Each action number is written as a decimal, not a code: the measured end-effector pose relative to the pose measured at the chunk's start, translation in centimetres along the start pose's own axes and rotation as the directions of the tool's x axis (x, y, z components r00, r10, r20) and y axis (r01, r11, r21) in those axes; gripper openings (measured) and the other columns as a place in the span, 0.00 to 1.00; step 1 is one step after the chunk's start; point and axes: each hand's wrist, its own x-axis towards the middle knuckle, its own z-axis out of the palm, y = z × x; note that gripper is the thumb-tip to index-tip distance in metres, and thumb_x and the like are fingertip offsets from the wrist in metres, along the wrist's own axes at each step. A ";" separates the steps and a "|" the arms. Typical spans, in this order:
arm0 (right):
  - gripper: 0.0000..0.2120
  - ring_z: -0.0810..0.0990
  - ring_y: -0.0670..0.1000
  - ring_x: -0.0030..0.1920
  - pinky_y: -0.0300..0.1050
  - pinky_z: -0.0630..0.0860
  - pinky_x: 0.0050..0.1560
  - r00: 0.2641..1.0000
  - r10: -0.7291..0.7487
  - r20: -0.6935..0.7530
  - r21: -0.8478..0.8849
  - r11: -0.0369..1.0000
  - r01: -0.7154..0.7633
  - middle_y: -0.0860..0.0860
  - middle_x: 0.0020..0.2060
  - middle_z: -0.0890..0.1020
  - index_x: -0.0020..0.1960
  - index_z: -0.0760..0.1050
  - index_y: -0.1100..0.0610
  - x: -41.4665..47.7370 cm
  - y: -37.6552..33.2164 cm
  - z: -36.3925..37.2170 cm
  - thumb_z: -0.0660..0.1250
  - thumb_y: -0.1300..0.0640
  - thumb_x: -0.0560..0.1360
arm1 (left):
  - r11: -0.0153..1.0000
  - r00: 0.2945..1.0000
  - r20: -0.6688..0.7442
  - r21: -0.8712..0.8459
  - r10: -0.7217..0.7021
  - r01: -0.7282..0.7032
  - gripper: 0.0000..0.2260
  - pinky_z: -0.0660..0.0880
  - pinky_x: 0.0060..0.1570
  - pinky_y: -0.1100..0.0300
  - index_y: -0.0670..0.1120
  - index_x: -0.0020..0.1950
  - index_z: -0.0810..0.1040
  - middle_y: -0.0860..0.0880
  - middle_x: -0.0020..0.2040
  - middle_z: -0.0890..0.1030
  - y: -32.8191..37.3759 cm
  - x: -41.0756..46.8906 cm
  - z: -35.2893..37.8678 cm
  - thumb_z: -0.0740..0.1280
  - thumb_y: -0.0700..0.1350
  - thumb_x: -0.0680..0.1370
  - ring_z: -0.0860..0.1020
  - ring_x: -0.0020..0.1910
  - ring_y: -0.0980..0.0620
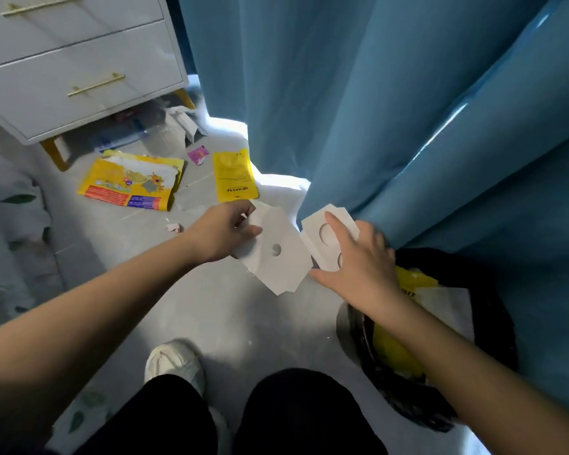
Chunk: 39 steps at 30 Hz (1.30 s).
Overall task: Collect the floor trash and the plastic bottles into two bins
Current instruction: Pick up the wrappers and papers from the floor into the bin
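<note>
My left hand (222, 231) pinches a white cardboard piece (278, 257) with a small round hole, held above the floor. My right hand (358, 257) grips a second white cardboard piece (326, 221) with round cut-outs, fingers spread over it. A black-lined bin (480, 323) stands at the right under my right forearm, holding yellow packaging and white paper. On the floor farther away lie a large yellow printed bag (132, 183), a yellow packet (234, 175), a small pink wrapper (198, 155) and a tiny scrap (173, 227). Clear plastic (158, 136) lies under the cabinet.
A white drawer cabinet (73, 60) with gold handles and yellow legs stands at the upper left. A blue curtain (375, 93) hangs along the right and back. Leaf-print fabric (10, 224) is at the left edge. My white shoe (174, 359) and knees are below.
</note>
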 end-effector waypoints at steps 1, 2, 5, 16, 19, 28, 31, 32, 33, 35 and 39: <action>0.44 0.62 0.58 0.66 0.53 0.64 0.63 1.000 0.016 0.007 -0.008 1.000 -0.016 0.52 0.66 0.61 0.74 0.48 0.39 -0.6 0.9 -0.4 0.67 0.33 0.66 | 1.000 1.000 0.012 -0.016 0.018 -0.018 0.05 0.80 0.40 0.48 0.48 0.43 0.73 0.41 0.44 0.80 1.1 0.1 0.6 0.67 0.42 0.77 0.76 0.39 0.45; 0.44 0.63 0.58 0.65 0.53 0.64 0.63 0.999 0.030 0.015 -0.016 0.999 -0.030 0.52 0.66 0.60 0.74 0.47 0.39 -1.3 1.8 -0.7 0.66 0.33 0.66 | 0.999 0.999 0.025 -0.039 0.036 -0.035 0.04 0.80 0.39 0.48 0.46 0.43 0.73 0.40 0.44 0.79 2.1 0.3 1.2 0.67 0.41 0.77 0.76 0.39 0.45; 0.44 0.64 0.58 0.64 0.53 0.65 0.62 0.998 0.056 0.030 -0.044 0.998 -0.055 0.52 0.67 0.60 0.74 0.46 0.39 -3.3 4.6 -1.3 0.65 0.33 0.66 | 0.998 0.995 0.090 -0.040 0.052 -0.048 0.07 0.78 0.33 0.53 0.48 0.41 0.72 0.41 0.42 0.78 4.8 1.0 3.6 0.66 0.40 0.77 0.75 0.37 0.46; 0.44 0.58 0.60 0.71 0.56 0.62 0.66 0.937 0.300 0.181 -0.114 0.952 -0.283 0.54 0.74 0.52 0.75 0.41 0.40 -8.1 14.8 1.2 0.64 0.33 0.69 | 0.992 0.915 0.404 0.107 0.024 -0.073 0.07 0.75 0.49 0.55 0.40 0.53 0.75 0.41 0.53 0.78 11.0 2.5 16.8 0.63 0.42 0.79 0.77 0.51 0.43; 0.47 0.59 0.60 0.70 0.55 0.62 0.66 0.921 0.359 0.152 -0.135 0.930 -0.340 0.55 0.74 0.52 0.75 0.41 0.41 -7.9 16.8 1.9 0.64 0.32 0.67 | 0.971 0.927 0.374 0.215 0.017 -0.105 0.11 0.72 0.54 0.54 0.39 0.59 0.75 0.39 0.57 0.78 11.8 2.7 19.8 0.61 0.41 0.79 0.75 0.57 0.41; 0.34 0.47 0.55 0.77 0.48 0.61 0.72 0.967 0.137 0.214 -0.058 0.990 -0.128 0.50 0.78 0.44 0.77 0.47 0.47 -8.0 19.6 4.1 0.59 0.43 0.78 | 0.336 0.754 0.574 0.675 0.319 -0.657 0.24 0.60 0.72 0.50 0.43 0.75 0.60 0.41 0.76 0.56 9.4 1.8 22.1 0.60 0.41 0.79 0.59 0.74 0.42; 0.29 0.45 0.53 0.77 0.48 0.61 0.73 0.948 0.129 0.292 -0.066 0.991 -0.114 0.48 0.78 0.42 0.78 0.47 0.47 -7.8 19.5 5.9 0.55 0.50 0.81 | 0.054 0.680 0.723 0.680 0.119 -0.732 0.22 0.40 0.74 0.40 0.46 0.76 0.59 0.40 0.77 0.55 8.9 1.5 23.7 0.54 0.47 0.82 0.52 0.77 0.42; 0.28 0.46 0.54 0.77 0.49 0.62 0.72 0.943 0.133 0.305 -0.074 0.990 -0.116 0.49 0.78 0.43 0.78 0.48 0.47 -7.7 19.5 6.3 0.55 0.51 0.81 | -0.011 0.657 0.750 0.659 0.076 -0.752 0.20 0.38 0.72 0.37 0.48 0.74 0.63 0.41 0.76 0.60 9.0 1.4 24.2 0.54 0.48 0.82 0.54 0.76 0.42; 0.28 0.47 0.54 0.77 0.49 0.63 0.72 0.940 0.135 0.312 -0.077 0.990 -0.116 0.49 0.78 0.44 0.77 0.49 0.46 -7.5 19.6 6.6 0.55 0.51 0.81 | -0.051 0.638 0.769 0.640 0.043 -0.767 0.19 0.37 0.71 0.35 0.49 0.72 0.66 0.43 0.74 0.64 9.1 1.4 24.5 0.55 0.48 0.82 0.55 0.76 0.43; 0.27 0.48 0.54 0.77 0.50 0.64 0.71 0.941 0.126 0.313 -0.062 0.992 -0.112 0.49 0.77 0.46 0.77 0.51 0.47 -7.3 19.7 6.4 0.57 0.52 0.80 | -0.050 0.633 0.773 0.634 0.034 -0.772 0.16 0.35 0.69 0.32 0.51 0.69 0.70 0.45 0.69 0.72 9.4 1.4 24.5 0.57 0.47 0.81 0.59 0.75 0.44; 0.24 0.57 0.53 0.74 0.48 0.69 0.66 0.977 0.113 0.182 -0.019 0.994 -0.111 0.48 0.76 0.55 0.72 0.63 0.49 -7.6 19.9 4.6 0.61 0.54 0.77 | 0.074 0.696 0.675 0.702 0.246 -0.708 0.15 0.30 0.69 0.38 0.46 0.64 0.74 0.44 0.62 0.77 8.9 0.9 22.5 0.58 0.45 0.79 0.66 0.70 0.43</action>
